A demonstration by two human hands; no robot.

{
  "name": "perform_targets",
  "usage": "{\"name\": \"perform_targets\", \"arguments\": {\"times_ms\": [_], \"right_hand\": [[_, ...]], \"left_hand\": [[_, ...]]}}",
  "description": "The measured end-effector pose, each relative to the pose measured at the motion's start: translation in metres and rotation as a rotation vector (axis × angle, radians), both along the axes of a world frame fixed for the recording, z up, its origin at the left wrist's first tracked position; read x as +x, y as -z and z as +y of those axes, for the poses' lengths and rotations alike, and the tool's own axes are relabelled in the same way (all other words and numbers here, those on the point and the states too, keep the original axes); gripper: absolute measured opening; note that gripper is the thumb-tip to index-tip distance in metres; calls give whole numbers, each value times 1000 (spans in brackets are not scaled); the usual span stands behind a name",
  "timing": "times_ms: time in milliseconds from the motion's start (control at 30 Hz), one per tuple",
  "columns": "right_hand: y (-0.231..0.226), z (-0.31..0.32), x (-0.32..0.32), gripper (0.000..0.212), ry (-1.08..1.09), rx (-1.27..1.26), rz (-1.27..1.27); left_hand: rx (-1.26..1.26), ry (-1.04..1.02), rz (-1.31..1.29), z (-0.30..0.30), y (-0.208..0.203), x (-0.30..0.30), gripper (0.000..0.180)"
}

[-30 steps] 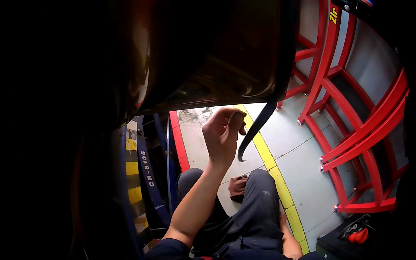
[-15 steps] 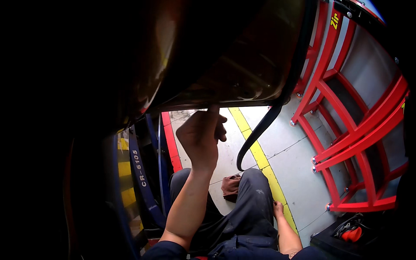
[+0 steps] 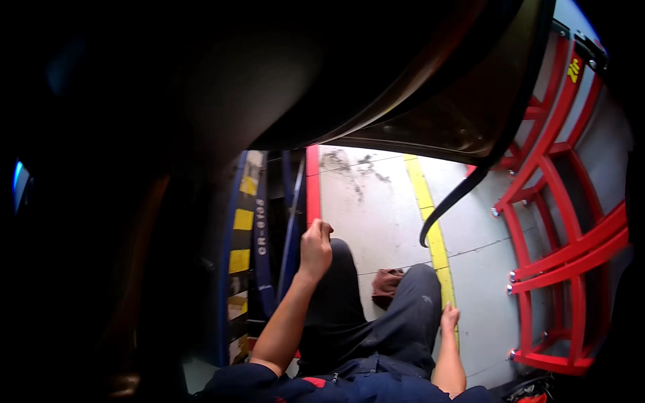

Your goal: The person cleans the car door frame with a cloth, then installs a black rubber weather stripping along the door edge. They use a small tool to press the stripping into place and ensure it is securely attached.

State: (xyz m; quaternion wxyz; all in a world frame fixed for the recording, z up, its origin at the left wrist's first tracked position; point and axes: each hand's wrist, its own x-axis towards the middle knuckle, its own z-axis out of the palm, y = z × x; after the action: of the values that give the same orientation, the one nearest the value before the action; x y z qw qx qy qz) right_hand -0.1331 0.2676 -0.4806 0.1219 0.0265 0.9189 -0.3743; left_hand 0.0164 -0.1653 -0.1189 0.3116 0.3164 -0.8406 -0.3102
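Note:
My left hand (image 3: 316,251) is closed, raised just above my left knee, below a dark, glossy panel (image 3: 430,131) that looks like part of a vehicle. Whether anything is inside its curled fingers is hidden. My right hand (image 3: 450,318) hangs beside my right knee, its fingers curled; what they hold, if anything, is too small to make out. From the panel's right corner a black, rubber-like strip (image 3: 451,207) droops in a curve toward the floor. Between my knees, a crumpled brown cloth (image 3: 386,287) lies on the floor.
Red metal frames on small wheels (image 3: 571,201) stand at the right. Blue lift beams (image 3: 263,235) and a yellow-and-black striped piece (image 3: 243,221) run along the left. A red line (image 3: 313,185) and a yellow line (image 3: 430,215) cross the pale tiled floor (image 3: 363,201).
My left hand has come down from the panel's lower edge to near my left knee. The view has shifted, so the panel and red frames sit farther right. My right hand stays by the knee.

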Motion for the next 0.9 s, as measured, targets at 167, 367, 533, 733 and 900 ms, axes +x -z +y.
{"name": "perform_targets", "arguments": {"times_ms": [167, 367, 533, 733, 900], "right_hand": [[-74, -83, -42, 29, -132, -345, 106], [-162, -153, -30, 52, -640, 529, 65], [-220, -197, 8, 38, -943, -201, -84], [-319, -202, 71, 32, -1030, -626, -127], [-367, -204, 92, 27, -985, -780, -187]], "left_hand": [[-233, 68, -300, 43, 28, 92, 52], [41, -145, -664, 76, -130, 128, 54], [-521, -827, -652, 18, -125, 181, 32], [-227, -782, -342, 2, -119, 188, 29], [-359, -898, -435, -2, -107, 189, 37]]}}
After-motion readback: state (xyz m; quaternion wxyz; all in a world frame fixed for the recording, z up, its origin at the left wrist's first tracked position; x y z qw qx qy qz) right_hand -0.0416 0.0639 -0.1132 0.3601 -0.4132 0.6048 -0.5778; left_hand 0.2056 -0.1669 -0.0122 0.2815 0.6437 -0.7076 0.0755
